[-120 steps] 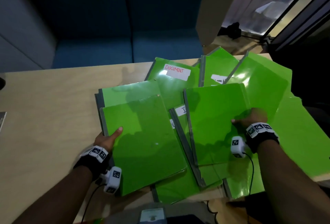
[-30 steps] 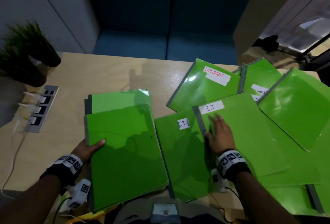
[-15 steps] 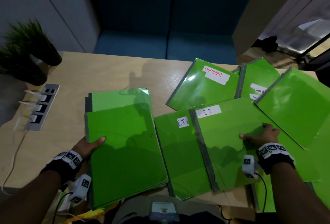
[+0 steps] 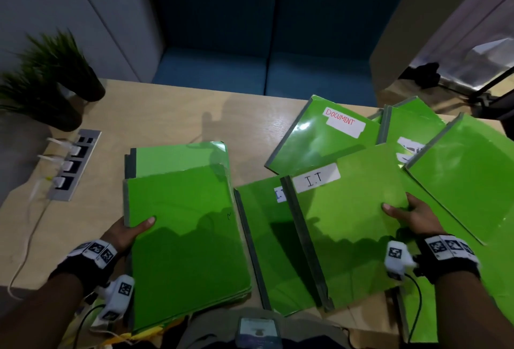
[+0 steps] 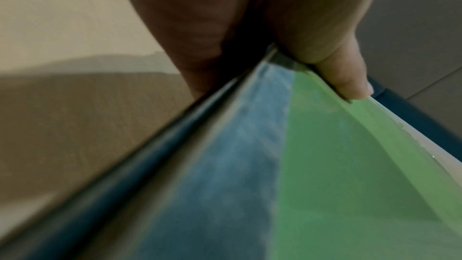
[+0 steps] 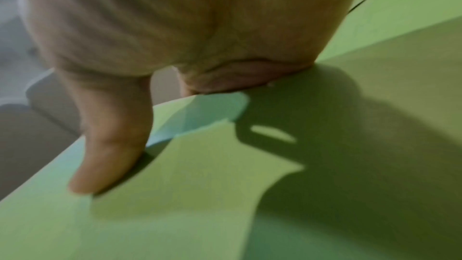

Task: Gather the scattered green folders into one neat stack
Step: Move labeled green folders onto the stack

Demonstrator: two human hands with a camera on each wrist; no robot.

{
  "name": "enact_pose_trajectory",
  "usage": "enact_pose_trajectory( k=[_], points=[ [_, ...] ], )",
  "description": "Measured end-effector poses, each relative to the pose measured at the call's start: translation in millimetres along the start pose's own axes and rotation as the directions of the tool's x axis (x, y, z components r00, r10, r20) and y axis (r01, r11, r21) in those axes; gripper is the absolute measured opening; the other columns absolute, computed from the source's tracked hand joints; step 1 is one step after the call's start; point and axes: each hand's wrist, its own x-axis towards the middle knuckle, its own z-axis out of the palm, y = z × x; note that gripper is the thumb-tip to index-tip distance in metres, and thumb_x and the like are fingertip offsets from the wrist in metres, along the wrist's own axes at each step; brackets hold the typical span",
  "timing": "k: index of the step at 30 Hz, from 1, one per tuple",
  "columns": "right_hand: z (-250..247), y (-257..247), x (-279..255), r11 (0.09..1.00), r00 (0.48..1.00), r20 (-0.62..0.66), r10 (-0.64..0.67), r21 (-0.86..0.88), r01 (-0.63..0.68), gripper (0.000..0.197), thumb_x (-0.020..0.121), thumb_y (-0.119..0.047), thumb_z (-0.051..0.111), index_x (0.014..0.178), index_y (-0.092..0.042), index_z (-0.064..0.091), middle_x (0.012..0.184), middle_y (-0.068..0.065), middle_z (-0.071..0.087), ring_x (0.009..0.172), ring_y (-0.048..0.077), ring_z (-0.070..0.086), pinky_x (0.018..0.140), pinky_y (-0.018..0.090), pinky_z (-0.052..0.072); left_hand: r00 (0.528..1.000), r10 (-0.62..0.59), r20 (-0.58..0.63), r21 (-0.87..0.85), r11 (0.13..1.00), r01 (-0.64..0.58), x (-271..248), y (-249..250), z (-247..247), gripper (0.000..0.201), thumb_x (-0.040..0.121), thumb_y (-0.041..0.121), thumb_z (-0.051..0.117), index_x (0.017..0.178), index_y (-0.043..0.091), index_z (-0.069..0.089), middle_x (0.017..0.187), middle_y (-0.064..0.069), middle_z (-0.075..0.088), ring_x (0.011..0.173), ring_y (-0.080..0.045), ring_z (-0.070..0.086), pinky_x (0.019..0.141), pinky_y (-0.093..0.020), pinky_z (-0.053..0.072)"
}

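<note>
head view: on the table point(image 4: 172, 123), the left hand point(image 4: 126, 230) grips the gathered stack point(image 4: 183, 240) at its spine, thumb on top; the right hand point(image 4: 411, 216) pinches the i.t folder point(image 4: 347, 226)'s right edge.
left wrist: thumb point(image 5: 350, 78) clamps the cover.
right wrist: thumb point(image 6: 110, 145) presses on green.

An office or meeting nook. A wooden desk point(image 4: 172, 123) carries a built-in socket strip point(image 4: 73, 163) at nine o'clock, labelled green folders point(image 4: 328, 137), and a potted plant point(image 4: 52, 76) at ten. A blue sofa point(image 4: 267, 51) sits at twelve.

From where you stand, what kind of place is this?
Probably an office or meeting room: labelled folders on a wooden table, a power strip set into it, and a blue sofa behind.
</note>
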Motion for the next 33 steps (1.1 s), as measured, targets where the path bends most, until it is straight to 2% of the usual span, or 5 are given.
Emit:
enact_pose_trajectory(
  k=[4,11,17,24,33],
  points=[
    [12,-10,-3,0.998,0.998,0.05,-0.049,0.034,0.047,0.021,0.089,-0.02,0.067,0.103,-0.006,0.06,0.089,0.009,0.068,0.066,0.023,0.062,0.059,0.03,0.043,0.999,-0.012,-0.042,0.005,1.0,0.012,1,-3,0,0.06,0.081,0.032,0.073,0.133,0.01,0.052,0.123,-0.024,0.062,0.103,-0.037,0.063,0.096,-0.053,0.048],
    [104,-2,15,0.865,0.993,0.097,-0.065,-0.49,0.105,0.08,0.08,-0.036,0.078,0.145,-0.008,0.039,0.143,0.017,0.045,0.128,0.038,0.046,0.099,0.042,0.046,0.999,0.003,-0.048,0.035,0.999,-0.001,1,-3,2,0.06,0.081,0.032,0.073,0.133,0.009,0.053,0.125,-0.022,0.061,0.108,-0.037,0.061,0.097,-0.05,0.047],
    [143,-4,-14,0.738,0.998,0.012,-0.068,-0.672,0.058,0.089,0.081,-0.046,0.072,0.146,-0.005,0.028,0.146,0.017,0.03,0.135,0.037,0.03,0.106,0.047,0.037,0.999,0.001,-0.053,0.032,0.999,0.0,2,-10,1,0.068,0.074,0.04,0.076,0.132,0.012,0.054,0.124,-0.02,0.064,0.105,-0.034,0.063,0.098,-0.052,0.047],
    [129,-12,-10,0.894,0.999,0.036,0.011,-0.449,0.007,0.073,0.089,-0.048,0.063,0.138,0.002,0.044,0.136,0.021,0.055,0.125,0.039,0.051,0.105,0.043,0.042,0.997,-0.012,-0.075,0.047,0.999,0.015,2,-12,1,0.067,0.075,0.04,0.077,0.13,0.007,0.056,0.121,-0.023,0.065,0.102,-0.035,0.065,0.094,-0.053,0.05],
    [70,-51,-39,0.986,0.986,0.034,-0.161,-0.034,0.162,0.071,0.093,-0.034,0.063,0.151,-0.02,0.026,0.151,0.02,0.037,0.122,0.039,0.053,0.097,0.054,0.048,0.996,0.018,-0.082,-0.001,1.0,-0.018,-7,4,20,0.058,0.081,0.029,0.074,0.129,0.002,0.054,0.122,-0.026,0.062,0.104,-0.038,0.062,0.094,-0.049,0.049]
  ],
)
